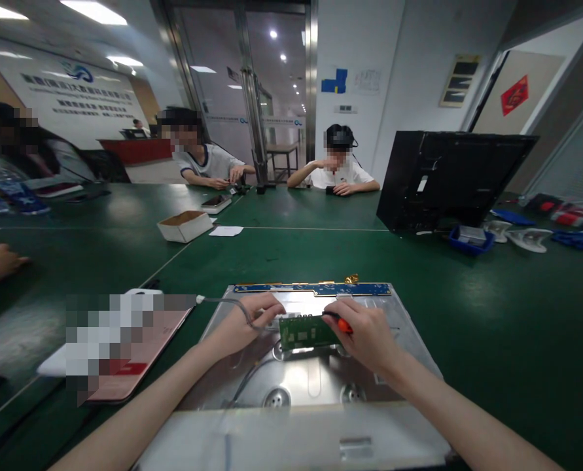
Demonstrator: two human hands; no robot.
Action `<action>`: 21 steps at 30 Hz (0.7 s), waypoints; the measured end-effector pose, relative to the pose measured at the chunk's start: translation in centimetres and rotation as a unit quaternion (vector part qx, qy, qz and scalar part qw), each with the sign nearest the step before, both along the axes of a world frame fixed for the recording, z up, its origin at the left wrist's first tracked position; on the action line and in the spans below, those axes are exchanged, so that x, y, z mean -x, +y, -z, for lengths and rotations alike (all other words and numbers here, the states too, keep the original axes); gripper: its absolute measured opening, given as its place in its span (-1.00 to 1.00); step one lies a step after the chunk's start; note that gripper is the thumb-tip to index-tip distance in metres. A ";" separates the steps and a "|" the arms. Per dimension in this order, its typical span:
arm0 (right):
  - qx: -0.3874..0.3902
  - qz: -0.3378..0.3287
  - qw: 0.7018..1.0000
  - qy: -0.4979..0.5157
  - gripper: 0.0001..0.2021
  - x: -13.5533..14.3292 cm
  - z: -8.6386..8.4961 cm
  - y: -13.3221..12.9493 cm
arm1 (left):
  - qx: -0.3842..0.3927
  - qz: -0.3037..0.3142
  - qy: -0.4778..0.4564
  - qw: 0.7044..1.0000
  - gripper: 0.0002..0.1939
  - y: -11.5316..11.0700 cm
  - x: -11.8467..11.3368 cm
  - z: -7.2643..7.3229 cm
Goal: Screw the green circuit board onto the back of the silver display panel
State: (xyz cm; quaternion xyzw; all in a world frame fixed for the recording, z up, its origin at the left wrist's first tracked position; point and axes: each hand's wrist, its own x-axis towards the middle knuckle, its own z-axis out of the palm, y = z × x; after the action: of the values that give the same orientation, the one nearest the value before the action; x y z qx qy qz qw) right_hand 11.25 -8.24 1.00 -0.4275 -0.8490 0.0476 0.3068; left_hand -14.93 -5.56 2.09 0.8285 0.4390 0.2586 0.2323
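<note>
A green circuit board is tilted up over the metal back of a flat display panel. My right hand is closed at the board's right end, gripping its edge. An orange-and-black tool handle also sits in that hand; its tip is hidden. My left hand is by the board's upper left corner, thumb and fingers drawn together; what they pinch is hidden. A grey cable runs past that wrist. Along the panel's far edge lies a blue circuit strip with a gold flex piece.
Left of the panel lies a phone with a pink edge. A white open box stands farther back. At the right are a black monitor housing and a blue tray. Several people sit around the green table.
</note>
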 end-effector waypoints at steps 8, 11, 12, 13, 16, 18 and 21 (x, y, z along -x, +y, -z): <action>0.013 0.002 1.000 0.012 -0.74 0.1 0.2 0.0 | 0.015 0.016 -0.014 1.000 -0.66 -0.6 -0.6 -0.2; 0.020 -0.007 1.000 0.015 -0.74 -0.1 0.1 -0.1 | 0.027 0.008 -0.012 1.000 -0.68 -0.4 -0.3 -0.1; 0.023 -0.012 1.000 0.015 -0.74 -0.1 0.1 -0.2 | 0.027 0.008 -0.011 1.000 -0.68 -0.3 -0.2 0.0; 0.026 -0.019 0.999 0.015 -0.74 -0.2 0.0 -0.3 | 0.023 0.007 -0.010 1.000 -0.69 -0.2 -0.1 0.1; 0.033 -0.045 0.998 0.012 -0.74 -0.6 -0.2 -0.7 | 0.012 0.008 -0.003 1.000 -0.67 0.1 0.2 0.6; 0.036 -0.061 0.997 0.008 -0.75 -0.9 -0.4 -1.1 | 0.005 0.010 0.007 1.000 -0.66 0.3 0.3 0.8; 0.041 -0.089 0.995 -0.007 -0.79 -1.3 -0.8 -1.6 | -0.005 0.011 0.023 1.000 -0.62 0.3 0.4 1.0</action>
State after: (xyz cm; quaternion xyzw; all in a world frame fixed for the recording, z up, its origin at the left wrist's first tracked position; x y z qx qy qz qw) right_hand 12.53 -9.88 1.78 -0.3623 -0.8834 0.1061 0.2775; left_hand -15.38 -5.23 1.12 0.8403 0.4337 0.2386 0.2210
